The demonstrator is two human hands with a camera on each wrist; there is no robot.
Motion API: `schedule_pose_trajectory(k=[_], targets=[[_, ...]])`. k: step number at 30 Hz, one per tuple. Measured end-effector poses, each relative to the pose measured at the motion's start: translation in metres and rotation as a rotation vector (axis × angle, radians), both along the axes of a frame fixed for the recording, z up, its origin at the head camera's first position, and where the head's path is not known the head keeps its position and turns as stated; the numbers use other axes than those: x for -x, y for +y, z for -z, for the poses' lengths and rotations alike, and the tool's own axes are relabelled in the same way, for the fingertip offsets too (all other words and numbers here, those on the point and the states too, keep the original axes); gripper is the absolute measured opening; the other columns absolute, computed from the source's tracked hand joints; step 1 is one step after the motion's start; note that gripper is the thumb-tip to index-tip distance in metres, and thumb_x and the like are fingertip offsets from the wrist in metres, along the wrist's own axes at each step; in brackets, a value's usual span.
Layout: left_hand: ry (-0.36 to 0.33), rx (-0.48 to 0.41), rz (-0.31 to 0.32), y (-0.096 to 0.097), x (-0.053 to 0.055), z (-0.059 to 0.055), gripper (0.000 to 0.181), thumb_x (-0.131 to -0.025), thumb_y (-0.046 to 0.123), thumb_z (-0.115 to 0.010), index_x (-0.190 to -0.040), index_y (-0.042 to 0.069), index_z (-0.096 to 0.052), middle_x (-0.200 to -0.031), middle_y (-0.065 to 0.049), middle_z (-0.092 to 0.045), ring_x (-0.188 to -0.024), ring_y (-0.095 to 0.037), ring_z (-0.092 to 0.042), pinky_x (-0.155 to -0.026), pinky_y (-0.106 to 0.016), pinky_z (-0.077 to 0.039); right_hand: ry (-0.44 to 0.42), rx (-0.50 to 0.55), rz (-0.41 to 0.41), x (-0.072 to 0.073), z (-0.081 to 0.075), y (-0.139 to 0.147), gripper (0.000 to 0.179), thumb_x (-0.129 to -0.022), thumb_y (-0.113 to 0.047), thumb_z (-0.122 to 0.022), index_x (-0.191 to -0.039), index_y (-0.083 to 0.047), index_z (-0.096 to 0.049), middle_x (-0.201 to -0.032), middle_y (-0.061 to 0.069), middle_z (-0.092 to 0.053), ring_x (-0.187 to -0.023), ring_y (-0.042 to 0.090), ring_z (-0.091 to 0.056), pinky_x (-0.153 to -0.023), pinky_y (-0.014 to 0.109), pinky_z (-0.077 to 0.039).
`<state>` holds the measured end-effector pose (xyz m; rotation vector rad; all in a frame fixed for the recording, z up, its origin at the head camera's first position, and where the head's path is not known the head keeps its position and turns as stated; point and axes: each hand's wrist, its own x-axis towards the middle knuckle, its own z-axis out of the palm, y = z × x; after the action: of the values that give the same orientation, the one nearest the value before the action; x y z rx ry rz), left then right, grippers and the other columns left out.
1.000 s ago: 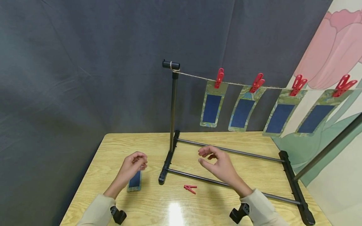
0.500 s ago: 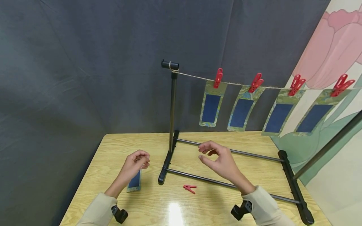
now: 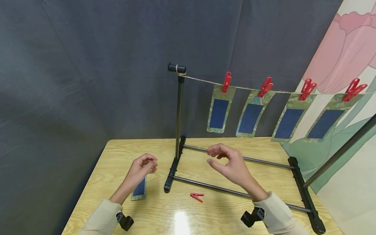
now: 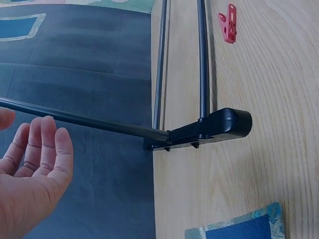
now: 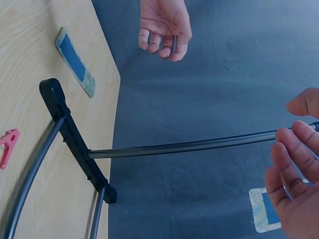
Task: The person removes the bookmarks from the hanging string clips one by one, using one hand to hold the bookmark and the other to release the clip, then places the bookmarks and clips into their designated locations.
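Observation:
My left hand (image 3: pixel 143 167) is raised over the left of the table with loosely bent fingers and holds nothing. Under its wrist lies a blue card with a green patterned border (image 3: pixel 139 188), partly hidden by the forearm. My right hand (image 3: pixel 230 163) hovers above the rack's base, thumb and fingers apart, also holding nothing. Between the hands, nearer the front, a red clothespin (image 3: pixel 196 196) lies on the tabletop. Several similar cards (image 3: pixel 219 113) hang from a twine line (image 3: pixel 202 79), each held by a red clothespin (image 3: pixel 227 82).
The black rack stands on the table, with a left post (image 3: pixel 179 114), a right post (image 3: pixel 340 151) and low crossbars (image 3: pixel 211 186) joining its feet. A dark grey curtain (image 3: pixel 117 65) covers the back. To the right is a wall with a painted flower (image 3: pixel 349 42).
My left hand has drifted slightly right and up. My right hand has risen a little, moving slightly right. The cards and clothespins stay where they were.

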<state>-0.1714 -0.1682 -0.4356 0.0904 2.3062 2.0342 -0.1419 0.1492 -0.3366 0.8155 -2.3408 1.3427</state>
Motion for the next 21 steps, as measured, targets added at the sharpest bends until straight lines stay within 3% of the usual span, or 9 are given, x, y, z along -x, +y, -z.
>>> schedule_pose_trajectory(k=[3, 9, 21], targets=[[-0.003, 0.0, 0.0, 0.002, 0.001, -0.002, 0.014, -0.096, 0.008, -0.06, -0.106, -0.002, -0.061, -0.097, -0.022, -0.061, -0.085, -0.034, -0.063, -0.076, -0.037, -0.058, 0.007, 0.005, 0.001, -0.001, -0.005, 0.001, 0.026, -0.078, 0.011, -0.074, -0.099, -0.002, -0.067, -0.092, 0.006, -0.069, -0.08, 0.016, -0.063, -0.068, 0.031, -0.056], [0.009, -0.005, 0.019, 0.004, 0.001, -0.005, 0.014, -0.096, 0.004, -0.055, -0.108, -0.003, -0.06, -0.097, -0.02, -0.062, -0.085, -0.034, -0.063, -0.078, -0.038, -0.057, -0.001, 0.008, -0.001, -0.002, -0.009, 0.003, 0.027, -0.079, 0.009, -0.074, -0.103, -0.002, -0.066, -0.094, 0.007, -0.069, -0.081, 0.022, -0.065, -0.071, 0.032, -0.057], [0.039, -0.001, 0.062, 0.007, 0.003, -0.013, 0.018, -0.098, 0.006, -0.054, -0.113, -0.003, -0.058, -0.1, -0.019, -0.062, -0.088, -0.037, -0.062, -0.079, -0.038, -0.057, 0.013, 0.007, 0.008, -0.001, -0.021, 0.006, 0.029, -0.077, 0.01, -0.074, -0.103, 0.0, -0.067, -0.095, 0.01, -0.069, -0.081, 0.019, -0.065, -0.069, 0.025, -0.056]])
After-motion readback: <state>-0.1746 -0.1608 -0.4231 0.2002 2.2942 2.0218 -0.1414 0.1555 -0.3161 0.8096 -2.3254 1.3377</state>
